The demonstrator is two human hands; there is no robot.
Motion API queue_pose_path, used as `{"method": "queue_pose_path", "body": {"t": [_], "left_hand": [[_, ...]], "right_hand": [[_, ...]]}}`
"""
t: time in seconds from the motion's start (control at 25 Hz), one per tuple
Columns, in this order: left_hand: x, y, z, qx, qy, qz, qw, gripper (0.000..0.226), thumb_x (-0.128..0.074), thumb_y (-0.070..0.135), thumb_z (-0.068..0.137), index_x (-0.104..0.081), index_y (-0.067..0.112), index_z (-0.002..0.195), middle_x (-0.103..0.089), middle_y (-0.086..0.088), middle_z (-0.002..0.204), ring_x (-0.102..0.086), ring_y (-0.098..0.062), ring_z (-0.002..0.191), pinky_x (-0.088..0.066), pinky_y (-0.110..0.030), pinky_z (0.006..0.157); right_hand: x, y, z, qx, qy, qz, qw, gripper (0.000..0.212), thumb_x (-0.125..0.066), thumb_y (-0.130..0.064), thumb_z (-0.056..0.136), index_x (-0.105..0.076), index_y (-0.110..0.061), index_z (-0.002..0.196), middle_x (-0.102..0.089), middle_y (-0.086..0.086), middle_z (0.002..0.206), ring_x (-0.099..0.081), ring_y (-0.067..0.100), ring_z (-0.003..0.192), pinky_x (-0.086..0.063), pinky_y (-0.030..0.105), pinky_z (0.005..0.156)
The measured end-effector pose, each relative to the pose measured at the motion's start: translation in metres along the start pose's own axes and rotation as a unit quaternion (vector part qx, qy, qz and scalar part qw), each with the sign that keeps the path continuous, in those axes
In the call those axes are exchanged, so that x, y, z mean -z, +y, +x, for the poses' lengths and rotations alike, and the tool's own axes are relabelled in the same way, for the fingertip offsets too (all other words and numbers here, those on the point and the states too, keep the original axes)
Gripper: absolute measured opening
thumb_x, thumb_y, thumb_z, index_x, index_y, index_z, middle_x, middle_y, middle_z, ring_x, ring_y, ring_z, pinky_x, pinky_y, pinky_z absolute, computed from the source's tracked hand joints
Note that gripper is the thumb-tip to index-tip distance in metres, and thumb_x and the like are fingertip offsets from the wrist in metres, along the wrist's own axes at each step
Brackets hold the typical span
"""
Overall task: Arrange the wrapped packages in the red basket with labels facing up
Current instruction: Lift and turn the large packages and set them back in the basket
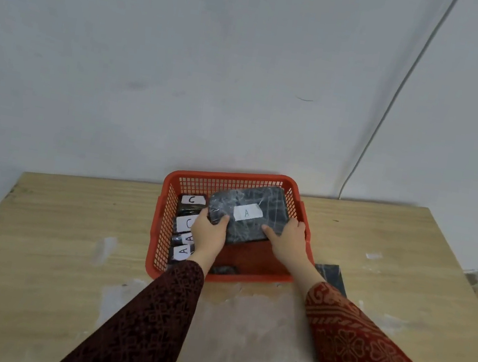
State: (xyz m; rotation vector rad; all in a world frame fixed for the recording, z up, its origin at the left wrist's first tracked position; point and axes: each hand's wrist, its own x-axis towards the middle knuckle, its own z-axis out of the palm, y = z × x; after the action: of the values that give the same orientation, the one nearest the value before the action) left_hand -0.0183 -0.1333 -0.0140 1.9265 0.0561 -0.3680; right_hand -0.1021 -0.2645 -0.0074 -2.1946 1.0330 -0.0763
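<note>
A red mesh basket (226,177) stands on the wooden table near the wall. Both my hands hold a large dark wrapped package (271,204) inside it, tilted, its white label marked A facing up. My left hand (208,232) grips its near-left corner and my right hand (288,239) grips its near-right edge. Along the basket's left side lie several small dark packages (186,224) in a row, white labels up, reading C and A. Another dark package (224,269) shows at the basket's near wall, partly hidden by my left wrist.
A dark flat piece (330,276) lies on the table (68,233) just right of the basket, partly under my right sleeve. A pale cable (400,90) runs down the wall to the table's back edge. White scuff marks cover the table's near middle.
</note>
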Motion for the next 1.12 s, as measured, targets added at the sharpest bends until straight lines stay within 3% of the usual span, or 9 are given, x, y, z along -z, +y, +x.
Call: {"method": "queue_pose_path", "body": {"t": [0.2, 0.32, 0.4, 0.52, 0.64, 0.8, 0.92, 1.0, 1.12], "left_hand": [[-0.019, -0.008, 0.027, -0.042, 0.014, 0.031, 0.999, 0.053, -0.061, 0.018, 0.090, -0.036, 0.007, 0.135, -0.055, -0.016, 0.129, -0.054, -0.030, 0.116, -0.046, -0.041, 0.097], [-0.030, -0.010, 0.040, -0.100, 0.024, 0.116, 0.988, 0.039, -0.061, 0.020, 0.090, -0.045, 0.009, 0.123, -0.049, -0.013, 0.126, -0.055, -0.024, 0.104, -0.044, -0.031, 0.082], [-0.033, -0.017, 0.045, -0.139, -0.018, 0.172, 0.975, 0.046, -0.064, 0.029, 0.088, -0.049, 0.010, 0.126, -0.040, -0.011, 0.133, -0.052, -0.027, 0.112, -0.042, -0.028, 0.085], [-0.034, -0.031, 0.048, -0.153, -0.108, 0.230, 0.955, 0.087, -0.066, 0.052, 0.080, -0.029, 0.014, 0.148, -0.012, -0.006, 0.157, -0.019, -0.025, 0.143, -0.029, -0.038, 0.112], [-0.038, -0.039, 0.044, -0.172, -0.127, 0.313, 0.925, 0.095, -0.055, 0.059, 0.083, -0.007, 0.016, 0.153, 0.010, -0.009, 0.161, 0.000, -0.028, 0.147, -0.017, -0.042, 0.116], [-0.049, -0.020, 0.031, -0.188, -0.087, 0.364, 0.908, 0.083, -0.053, 0.046, 0.091, -0.008, 0.012, 0.152, 0.010, -0.018, 0.159, 0.008, -0.033, 0.147, -0.003, -0.042, 0.117], [-0.068, 0.007, -0.002, -0.290, -0.079, 0.315, 0.900, 0.061, -0.053, 0.027, 0.094, -0.028, 0.012, 0.147, -0.011, -0.018, 0.159, -0.004, -0.033, 0.147, -0.006, -0.042, 0.118], [-0.087, 0.021, -0.031, -0.403, -0.130, 0.282, 0.861, 0.050, -0.053, 0.021, 0.092, -0.042, 0.009, 0.140, -0.034, -0.017, 0.151, -0.024, -0.033, 0.142, -0.017, -0.041, 0.116], [-0.127, 0.030, -0.074, -0.508, -0.313, 0.349, 0.723, 0.045, -0.051, 0.023, 0.092, -0.048, 0.009, 0.135, -0.048, -0.013, 0.139, -0.040, -0.032, 0.130, -0.025, -0.039, 0.111]], "right_hand": [[-0.010, -0.004, 0.028, 0.102, 0.058, -0.114, 0.986, 0.071, -0.055, -0.033, 0.093, -0.022, 0.007, 0.141, -0.041, 0.024, 0.136, -0.046, 0.036, 0.121, -0.038, 0.039, 0.102], [-0.020, 0.004, 0.037, 0.100, 0.049, -0.108, 0.988, 0.061, -0.058, -0.028, 0.092, -0.028, -0.005, 0.140, -0.038, 0.022, 0.133, -0.059, 0.034, 0.102, -0.048, 0.034, 0.082], [-0.026, 0.010, 0.038, 0.102, 0.037, -0.118, 0.987, 0.045, -0.055, -0.025, 0.094, -0.037, -0.009, 0.132, -0.036, 0.023, 0.137, -0.062, 0.034, 0.095, -0.050, 0.034, 0.074], [-0.033, 0.018, 0.037, 0.086, -0.009, -0.121, 0.989, 0.052, -0.044, -0.029, 0.098, -0.030, -0.007, 0.143, -0.014, 0.023, 0.156, -0.039, 0.040, 0.131, -0.040, 0.041, 0.104], [-0.028, 0.019, 0.024, 0.109, -0.050, -0.152, 0.981, 0.061, -0.043, -0.033, 0.099, -0.018, -0.009, 0.149, 0.003, 0.017, 0.160, -0.010, 0.037, 0.146, -0.019, 0.041, 0.118], [0.004, 0.034, -0.029, 0.194, 0.021, -0.053, 0.979, 0.042, -0.053, -0.024, 0.094, -0.047, -0.013, 0.135, -0.026, 0.013, 0.155, -0.019, 0.029, 0.145, -0.022, 0.039, 0.117], [0.023, 0.086, -0.084, 0.151, 0.131, 0.024, 0.980, 0.039, -0.061, -0.016, 0.089, -0.053, -0.016, 0.127, -0.042, 0.011, 0.144, -0.037, 0.026, 0.135, -0.034, 0.040, 0.109], [0.021, 0.131, -0.116, 0.057, 0.170, 0.015, 0.984, 0.046, -0.068, -0.017, 0.085, -0.052, -0.013, 0.128, -0.043, 0.014, 0.143, -0.039, 0.033, 0.133, -0.037, 0.046, 0.107], [0.005, 0.178, -0.149, -0.095, 0.088, -0.078, 0.989, 0.077, -0.070, -0.040, 0.080, -0.032, -0.019, 0.143, -0.023, 0.012, 0.154, -0.026, 0.035, 0.140, -0.030, 0.047, 0.110]]}}
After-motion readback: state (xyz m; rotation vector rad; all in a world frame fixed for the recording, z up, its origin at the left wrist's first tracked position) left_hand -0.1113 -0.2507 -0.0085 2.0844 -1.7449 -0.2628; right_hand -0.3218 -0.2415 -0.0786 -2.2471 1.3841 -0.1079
